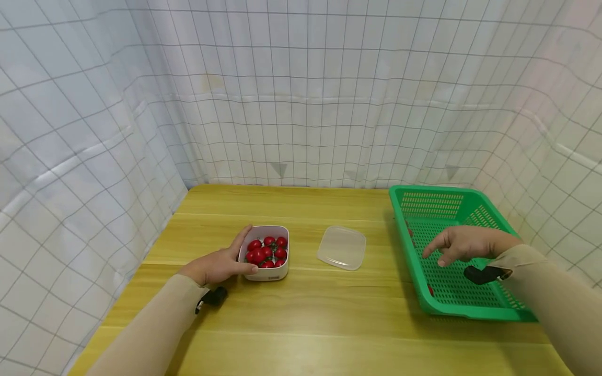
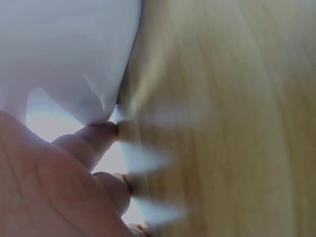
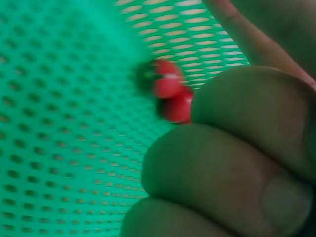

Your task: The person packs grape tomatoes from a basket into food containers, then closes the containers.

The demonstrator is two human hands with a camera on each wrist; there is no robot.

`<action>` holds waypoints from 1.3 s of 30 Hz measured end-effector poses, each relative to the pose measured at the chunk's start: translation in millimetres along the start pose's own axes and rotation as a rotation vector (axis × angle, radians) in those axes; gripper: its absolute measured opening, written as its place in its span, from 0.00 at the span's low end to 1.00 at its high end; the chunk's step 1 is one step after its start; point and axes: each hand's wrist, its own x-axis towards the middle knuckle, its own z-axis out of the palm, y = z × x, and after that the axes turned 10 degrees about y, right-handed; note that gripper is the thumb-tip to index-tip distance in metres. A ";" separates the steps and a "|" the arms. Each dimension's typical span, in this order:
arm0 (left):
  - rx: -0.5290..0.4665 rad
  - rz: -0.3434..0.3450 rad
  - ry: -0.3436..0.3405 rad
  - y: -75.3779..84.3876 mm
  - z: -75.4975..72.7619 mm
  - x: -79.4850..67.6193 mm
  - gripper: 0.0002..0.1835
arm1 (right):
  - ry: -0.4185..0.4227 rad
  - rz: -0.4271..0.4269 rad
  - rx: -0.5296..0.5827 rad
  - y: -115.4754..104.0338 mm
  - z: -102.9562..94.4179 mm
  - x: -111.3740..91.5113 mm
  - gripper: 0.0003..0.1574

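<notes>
My left hand (image 1: 218, 265) holds the left side of a white square plastic container (image 1: 265, 274), its thumb at the near rim and its fingers along the outer wall. Inside lie several red cherry tomatoes (image 1: 259, 255). In the left wrist view, fingertips (image 2: 104, 132) touch the container's smooth wall (image 2: 64, 39). Over the green basket (image 1: 425, 302) hovers my right hand (image 1: 463, 243), thumb and index finger apart, nothing seen between them. The right wrist view shows two cherry tomatoes (image 3: 168, 81) by the basket wall, beyond the bent fingers (image 3: 212, 173).
A translucent square lid (image 1: 342, 248) lies flat between the container and the basket on the wooden table (image 1: 305, 329). White grid-patterned curtains (image 1: 291, 104) stand behind and at both sides. Another tomato (image 1: 430, 291) shows in the basket's near left corner.
</notes>
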 end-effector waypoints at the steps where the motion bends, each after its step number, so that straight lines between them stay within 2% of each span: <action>1: 0.003 -0.002 0.000 0.1 -0.1 -0.1 0.66 | -0.023 0.002 0.007 3.8 2.0 1.4 0.31; 6: 0.019 0.000 0.006 0.7 0.0 -0.7 0.65 | -0.095 -0.010 0.022 14.9 10.3 8.1 0.29; 10: 0.020 0.001 0.007 1.7 0.4 -0.7 0.65 | -0.141 0.019 0.001 19.4 15.1 10.4 0.29; 17: 0.008 -0.004 0.000 2.6 0.6 -0.4 0.65 | -0.121 0.052 -0.101 24.7 21.2 14.4 0.29; 26: -0.004 -0.002 -0.001 1.3 1.2 1.2 0.65 | -0.142 0.019 -0.162 21.1 26.9 22.0 0.35; 29: -0.014 -0.002 -0.002 0.8 2.6 2.5 0.65 | -0.132 -0.016 -0.176 19.1 31.0 23.6 0.28; 33: -0.017 0.000 -0.004 0.4 3.1 3.4 0.65 | -0.101 -0.035 -0.217 14.8 40.9 25.3 0.14; 39: -0.018 0.001 -0.003 -0.7 1.9 4.7 0.65 | -0.075 0.008 -0.231 13.8 47.6 28.1 0.11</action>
